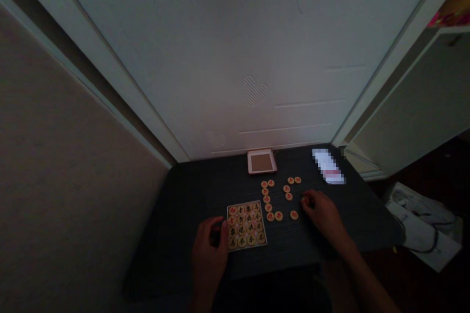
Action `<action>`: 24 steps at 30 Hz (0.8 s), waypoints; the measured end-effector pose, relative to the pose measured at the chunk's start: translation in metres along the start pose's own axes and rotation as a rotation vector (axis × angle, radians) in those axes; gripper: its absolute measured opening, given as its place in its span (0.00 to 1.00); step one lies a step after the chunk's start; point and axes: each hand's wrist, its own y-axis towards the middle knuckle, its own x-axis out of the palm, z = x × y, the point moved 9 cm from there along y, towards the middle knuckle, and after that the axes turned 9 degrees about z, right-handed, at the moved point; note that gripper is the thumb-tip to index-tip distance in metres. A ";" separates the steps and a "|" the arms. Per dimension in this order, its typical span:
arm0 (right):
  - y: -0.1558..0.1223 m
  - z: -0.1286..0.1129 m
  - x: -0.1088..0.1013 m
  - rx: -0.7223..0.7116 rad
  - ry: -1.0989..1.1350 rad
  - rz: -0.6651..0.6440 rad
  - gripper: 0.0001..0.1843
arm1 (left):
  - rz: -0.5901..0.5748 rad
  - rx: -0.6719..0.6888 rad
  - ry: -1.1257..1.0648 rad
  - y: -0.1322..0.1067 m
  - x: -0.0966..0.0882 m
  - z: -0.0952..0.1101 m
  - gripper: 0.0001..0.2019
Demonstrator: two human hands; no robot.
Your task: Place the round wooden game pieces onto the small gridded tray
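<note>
My right hand (323, 212) is on the right of the dark table, pinching a round Chinese chess piece (304, 200) between thumb and fingertips. Left of it, several red-marked chess pieces (268, 208) form a bracket-like line, open to the right. A shorter curve of red pieces (287, 189) lies nearby, with a single piece (294, 215) below it. My left hand (211, 247) rests at the left edge of a square tray (266, 234), fingers loosely bent and thumb apart from them. Rows of mostly black-marked pieces (241, 230) fill the tray.
A small box lid or frame with a brown middle (261, 162) lies at the table's back edge. A blurred-out bright phone-like object (328, 166) lies at the back right. White panelling (227, 58) rises behind the table (191, 190). A white box (429, 225) stands beyond the right side.
</note>
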 end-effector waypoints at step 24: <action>-0.097 -0.153 0.007 -0.518 0.431 -0.073 0.18 | -0.551 -0.433 -0.736 -0.052 0.062 0.060 0.13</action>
